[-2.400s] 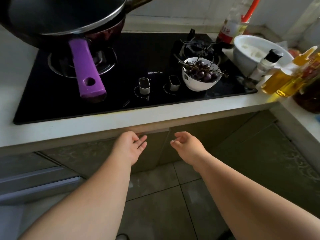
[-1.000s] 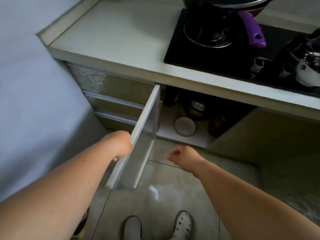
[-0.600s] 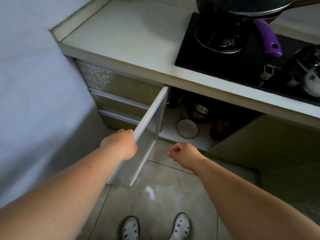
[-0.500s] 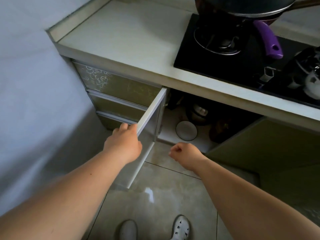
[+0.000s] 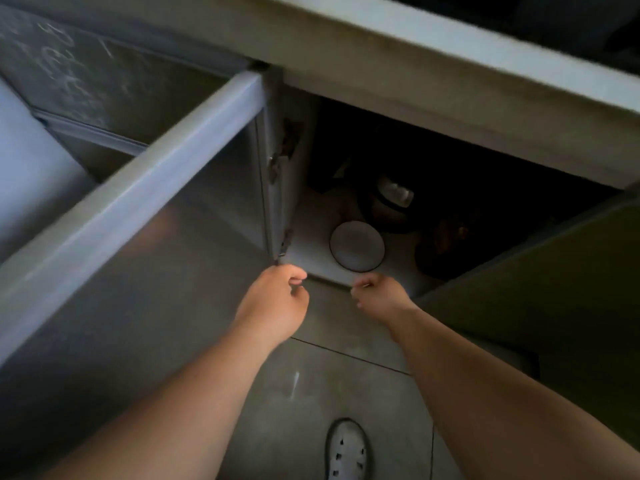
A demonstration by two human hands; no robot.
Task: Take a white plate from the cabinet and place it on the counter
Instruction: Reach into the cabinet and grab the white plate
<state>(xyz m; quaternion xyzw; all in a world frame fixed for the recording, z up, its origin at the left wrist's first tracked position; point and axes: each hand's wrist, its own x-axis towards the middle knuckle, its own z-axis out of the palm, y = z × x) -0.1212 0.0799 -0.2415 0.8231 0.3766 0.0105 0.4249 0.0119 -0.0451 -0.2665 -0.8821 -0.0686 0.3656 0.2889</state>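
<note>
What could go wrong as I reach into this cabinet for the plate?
The plate sits close against a dark pot, so lifting it carelessly could knock the pot. The open door juts out beside your left hand, easy to bump. The counter edge overhangs; rising quickly could clip the plate.

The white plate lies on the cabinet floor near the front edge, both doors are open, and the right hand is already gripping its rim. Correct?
Not quite. In the head view the right hand is empty, short of the white plate, not gripping it. The rest holds.
</note>
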